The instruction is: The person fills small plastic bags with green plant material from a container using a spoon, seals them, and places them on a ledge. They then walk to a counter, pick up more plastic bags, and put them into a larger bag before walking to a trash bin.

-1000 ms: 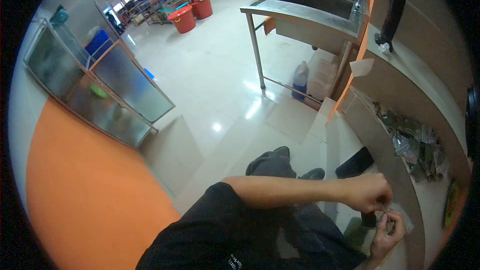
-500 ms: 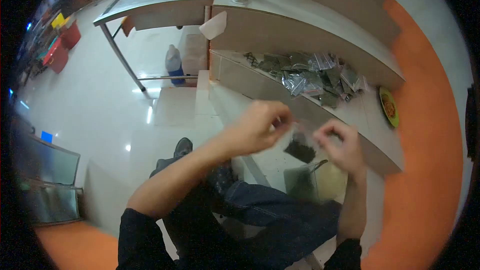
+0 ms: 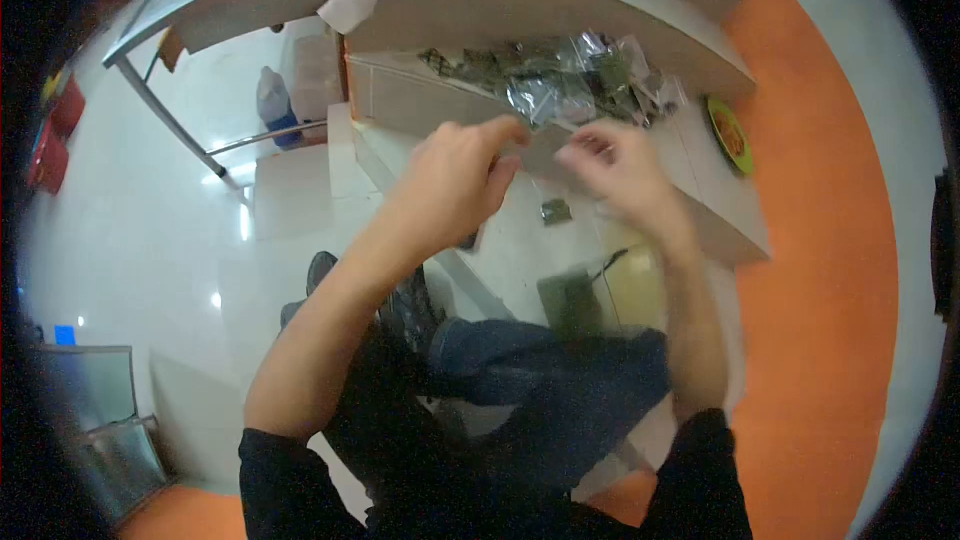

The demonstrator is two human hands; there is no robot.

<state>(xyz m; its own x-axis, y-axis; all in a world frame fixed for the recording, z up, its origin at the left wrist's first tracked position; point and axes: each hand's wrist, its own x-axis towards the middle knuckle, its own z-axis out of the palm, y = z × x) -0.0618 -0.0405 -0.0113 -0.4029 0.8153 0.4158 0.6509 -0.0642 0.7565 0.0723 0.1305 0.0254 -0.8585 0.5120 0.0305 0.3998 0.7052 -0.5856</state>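
My left hand (image 3: 460,180) is raised in front of me with thumb and index finger drawn toward each other. Opposite it, my right hand (image 3: 630,175) has curled fingers, blurred by motion. A small clear plastic bag appears stretched between both hands; its film is faint. Below and between the hands shows its dark green filling (image 3: 555,211). Just beyond my fingers lies a heap of filled clear bags (image 3: 600,80) on the step. Beneath my right forearm stand a dark greenish container (image 3: 570,302) and a yellowish one (image 3: 632,285), with a dark handle (image 3: 610,262) near them.
A green plate (image 3: 730,135) with food sits at the step's right end. To the left are a metal-legged table (image 3: 165,110), a bottle with a blue base (image 3: 275,105) and red buckets (image 3: 50,150). My legs (image 3: 540,360) are bent below my hands.
My view has shifted, so the surroundings sit higher and further left. Both hands have risen toward the heap of bags. The dark filling between them looks smaller.
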